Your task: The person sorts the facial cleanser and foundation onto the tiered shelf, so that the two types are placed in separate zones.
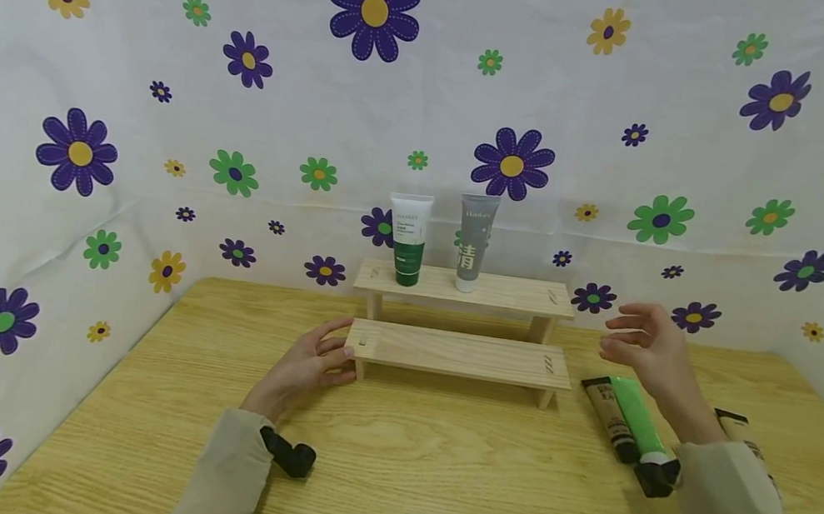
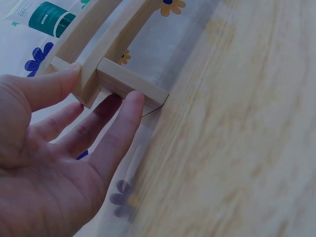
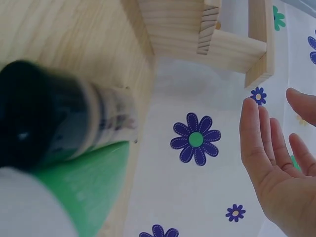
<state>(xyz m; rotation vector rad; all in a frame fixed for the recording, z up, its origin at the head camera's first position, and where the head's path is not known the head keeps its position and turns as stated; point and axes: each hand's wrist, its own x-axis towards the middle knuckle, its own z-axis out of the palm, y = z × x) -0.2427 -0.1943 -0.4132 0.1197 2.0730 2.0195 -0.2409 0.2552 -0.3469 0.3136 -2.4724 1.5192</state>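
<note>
A two-tier wooden shelf (image 1: pixel 458 354) stands on the table, its upper board bearing a white-and-green squeeze tube (image 1: pixel 409 240) and a grey squeeze tube (image 1: pixel 472 242), both upright on their caps. My left hand (image 1: pixel 306 363) touches the left end of the lower tier. In the left wrist view, the thumb rests at the board's end and loosely straight fingers lie against the leg (image 2: pixel 131 81). To the right of the shelf, my right hand (image 1: pixel 651 349) is raised with nothing in it, thumb and fingers apart. Below it lie a beige tube (image 1: pixel 610 416) and a green tube (image 1: pixel 638 415), side by side.
Another beige tube (image 1: pixel 737 425) lies farther right, partly hidden behind the right sleeve (image 1: pixel 741 501). A white flower-print cloth (image 1: pixel 413 106) hangs behind the wood-grain table (image 1: pixel 434 477) and at its sides. A black wrist camera (image 1: pixel 289 453) sits on the left wrist.
</note>
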